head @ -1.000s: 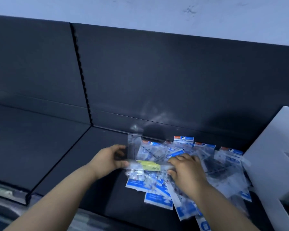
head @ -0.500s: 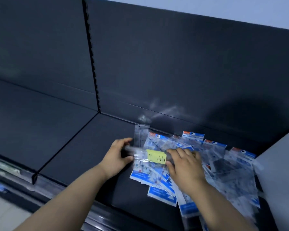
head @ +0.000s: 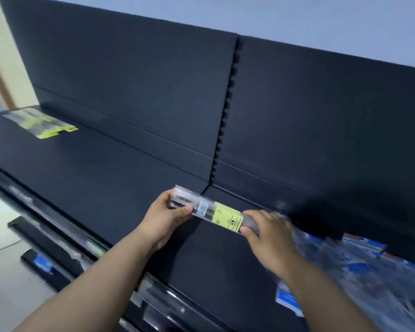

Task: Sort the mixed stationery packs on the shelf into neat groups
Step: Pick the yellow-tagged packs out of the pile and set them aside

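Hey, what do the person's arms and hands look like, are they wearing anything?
Nothing worn is visible. The left hand and right hand have no gloves or rings that show. The left forearm and right forearm are bare to the frame edge: no sleeve, watch or band. The right side is slightly blurred, so small details could be missed.

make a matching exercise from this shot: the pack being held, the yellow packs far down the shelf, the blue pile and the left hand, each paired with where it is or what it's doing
Column one
1. held pack
2. yellow-label group
3. blue-label pile
4. left hand

Column two
a. lying on the shelf at the far left
b. heaped on the shelf at the right
c. gripping the unlabelled end of a pack
d. in the middle of the view, its yellow-label end pinched by the right hand

Pairs: 1-d, 2-a, 3-b, 4-c
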Demonstrator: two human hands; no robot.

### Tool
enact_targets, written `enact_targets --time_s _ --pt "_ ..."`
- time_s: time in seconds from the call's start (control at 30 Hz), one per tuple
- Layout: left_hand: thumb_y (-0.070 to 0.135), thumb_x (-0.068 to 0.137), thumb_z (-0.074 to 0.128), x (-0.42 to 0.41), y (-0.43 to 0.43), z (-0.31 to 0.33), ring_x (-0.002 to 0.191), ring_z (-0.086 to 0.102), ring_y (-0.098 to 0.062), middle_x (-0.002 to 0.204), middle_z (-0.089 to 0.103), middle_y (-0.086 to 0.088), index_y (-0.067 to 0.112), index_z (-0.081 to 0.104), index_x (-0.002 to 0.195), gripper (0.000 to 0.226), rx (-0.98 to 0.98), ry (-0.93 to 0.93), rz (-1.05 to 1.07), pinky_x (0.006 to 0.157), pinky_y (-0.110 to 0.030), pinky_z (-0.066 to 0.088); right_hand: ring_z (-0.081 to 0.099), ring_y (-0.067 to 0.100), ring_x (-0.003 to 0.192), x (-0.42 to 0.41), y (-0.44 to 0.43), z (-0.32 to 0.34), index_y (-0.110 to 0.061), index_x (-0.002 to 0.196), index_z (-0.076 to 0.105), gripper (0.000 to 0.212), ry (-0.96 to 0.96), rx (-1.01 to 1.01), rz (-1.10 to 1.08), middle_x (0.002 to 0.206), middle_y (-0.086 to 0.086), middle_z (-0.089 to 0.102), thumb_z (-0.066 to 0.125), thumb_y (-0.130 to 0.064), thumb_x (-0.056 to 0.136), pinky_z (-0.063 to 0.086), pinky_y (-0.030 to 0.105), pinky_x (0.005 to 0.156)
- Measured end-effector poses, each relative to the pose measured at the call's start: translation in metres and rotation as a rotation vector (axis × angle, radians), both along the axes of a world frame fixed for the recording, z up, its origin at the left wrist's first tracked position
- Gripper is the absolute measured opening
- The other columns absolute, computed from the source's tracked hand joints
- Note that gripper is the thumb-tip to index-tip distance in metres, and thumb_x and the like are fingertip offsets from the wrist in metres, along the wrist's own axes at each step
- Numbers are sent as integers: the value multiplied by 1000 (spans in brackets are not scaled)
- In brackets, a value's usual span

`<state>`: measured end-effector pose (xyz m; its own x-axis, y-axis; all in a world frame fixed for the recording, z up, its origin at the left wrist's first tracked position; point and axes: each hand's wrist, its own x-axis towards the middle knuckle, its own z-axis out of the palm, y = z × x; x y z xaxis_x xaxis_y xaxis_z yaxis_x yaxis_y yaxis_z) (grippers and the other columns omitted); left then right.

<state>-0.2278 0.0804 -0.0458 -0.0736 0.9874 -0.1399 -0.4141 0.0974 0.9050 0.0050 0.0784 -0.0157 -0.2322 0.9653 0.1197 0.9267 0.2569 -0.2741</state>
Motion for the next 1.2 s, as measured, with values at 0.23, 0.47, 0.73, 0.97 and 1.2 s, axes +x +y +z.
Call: enact_targets --time_s 0.23,0.47,0.73,0.97,1.2 --pt "-8 84 62 -199 4 4 103 64 -31 111 65 -18 2 55 116 35 -22 156 128 89 -37 51 42 9 121 -201 21 -4 -36 134 41 39 176 -90 102 130 -15 49 48 -37 95 25 32 106" --pt "-8 83 61 -366 -1 5 97 64 -30 111 64 -18 16 51 128 52 -55 140 344 84 -37 52 51 12 111 -380 30 5 -36 120 47 32 301 -184 176 118 -14 58 57 -31 90 36 32 101" --pt "-7 84 61 -472 34 2 94 66 -27 104 67 -12 15 51 127 50 -112 63 467 86 -37 51 54 11 103 -497 69 7 -38 109 50 24 345 -273 217 94 -24 48 56 -27 88 41 39 98" --pt "-16 82 58 -597 99 4 92 64 -29 109 63 -18 9 49 128 53 -161 130 481 77 -34 54 54 4 99 -614 135 -6 -46 104 44 31 392 -323 263 99 -24 52 62 -35 82 44 37 96" --pt "-22 78 56 -687 161 15 101 62 -34 109 62 -18 12 51 124 57 -197 204 418 86 -41 52 52 9 110 -701 187 -17 -42 121 42 42 378 -314 264 118 -20 49 63 -35 85 42 37 99"
